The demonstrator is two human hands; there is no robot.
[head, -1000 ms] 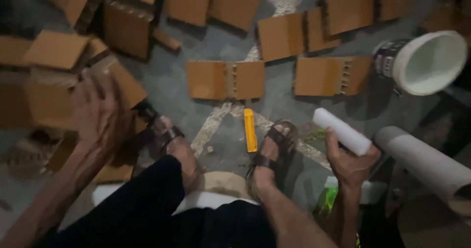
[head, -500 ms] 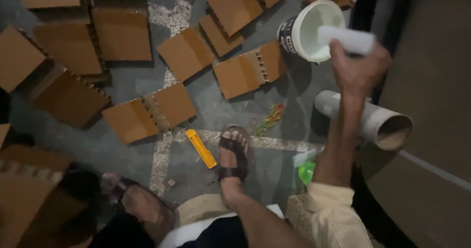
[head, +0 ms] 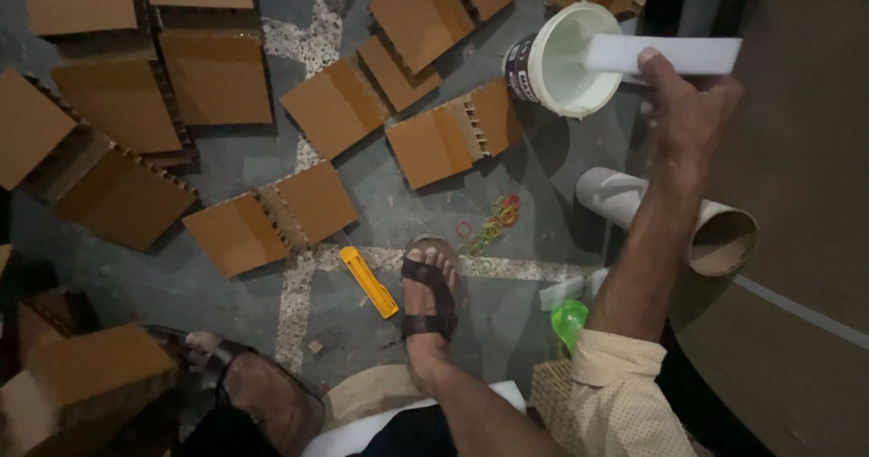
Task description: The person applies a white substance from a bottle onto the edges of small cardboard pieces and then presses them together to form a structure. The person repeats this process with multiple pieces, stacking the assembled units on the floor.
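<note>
Right now my right hand [head: 688,104] has its grip closed round a white bar [head: 661,56], long axis pointing to nine o'clock, tip over the white bucket [head: 561,59]. Left hand is out of view.

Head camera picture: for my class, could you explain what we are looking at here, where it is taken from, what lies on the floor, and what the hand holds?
The camera sits on a person's head and looks down at their own legs and sandalled foot. No machine is involved, only bare hands. The right hand holds a white block over the mouth of a white bucket. The left hand is out of view. On the grey floor lie many brown cardboard pieces, a yellow cutter, some coloured rubber bands and a cardboard tube.
</note>
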